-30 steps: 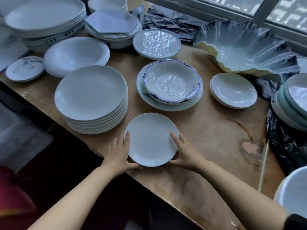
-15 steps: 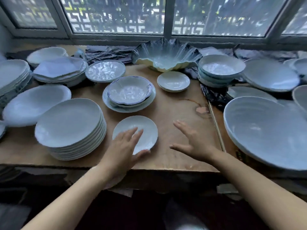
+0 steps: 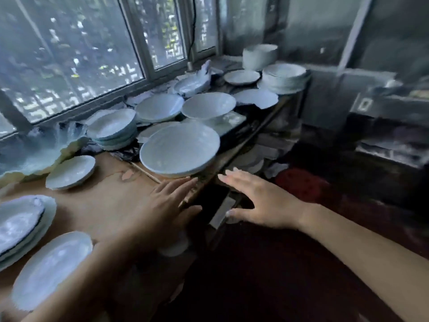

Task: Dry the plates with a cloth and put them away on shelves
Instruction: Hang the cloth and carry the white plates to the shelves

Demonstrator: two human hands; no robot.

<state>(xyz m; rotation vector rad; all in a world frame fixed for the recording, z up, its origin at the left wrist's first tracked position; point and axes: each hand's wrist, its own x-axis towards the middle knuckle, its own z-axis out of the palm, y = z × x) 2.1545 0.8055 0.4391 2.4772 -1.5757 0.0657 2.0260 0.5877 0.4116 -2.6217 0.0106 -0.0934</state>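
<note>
While both hands hover empty | left hand (image 3: pixel 170 203) fingers spread, over wooden table (image 3: pixel 99 201) edge | right hand (image 3: pixel 260 201) fingers spread, off the edge | 2 hands, 0 plates held | large shallow plate (image 3: pixel 180 151) just beyond fingertips | small plate (image 3: pixel 70 171) left | more plates along window (image 3: pixel 69 54), count unclear, blurred

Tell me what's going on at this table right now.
A person stands at a wooden table by a window, crowded with white plates and bowls. Both hands are empty and open, fingers spread: the left hand hovers over the table's edge, and the right hand reaches past the edge. Both point toward the large white bowl just ahead, touching nothing. No cloth is visible. A small plate lies near the left forearm.
</note>
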